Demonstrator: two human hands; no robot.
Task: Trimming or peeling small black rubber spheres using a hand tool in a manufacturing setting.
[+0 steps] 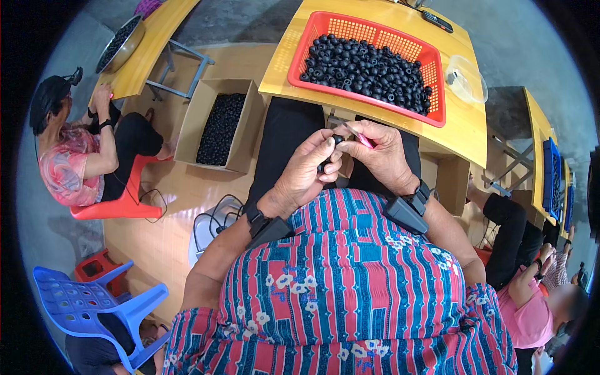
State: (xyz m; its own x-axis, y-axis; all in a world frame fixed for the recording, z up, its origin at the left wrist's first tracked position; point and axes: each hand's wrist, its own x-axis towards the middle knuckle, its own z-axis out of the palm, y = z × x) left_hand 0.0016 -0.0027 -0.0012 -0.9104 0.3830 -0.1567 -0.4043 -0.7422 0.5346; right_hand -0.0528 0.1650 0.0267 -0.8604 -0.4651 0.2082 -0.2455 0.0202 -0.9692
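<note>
Above my lap, just in front of the yellow table's edge, my two hands meet. My left hand (306,164) is closed around small black ring-like parts. One black part (338,139) shows between thumb and forefinger; another dark bit lies lower among the fingers. My right hand (382,152) grips a small knife (365,141) with a pink handle, its thin blade beside the black part. Whether the blade touches it I cannot tell. On the table ahead, a red plastic basket (369,102) holds a heap of black parts (365,67) with round holes.
A clear plastic tub (466,80) and a black device (437,21) stand on the table (275,78). On the floor at left is a cardboard box (248,128) of black parts. Co-workers sit left and right. A blue chair (81,294) stands at lower left.
</note>
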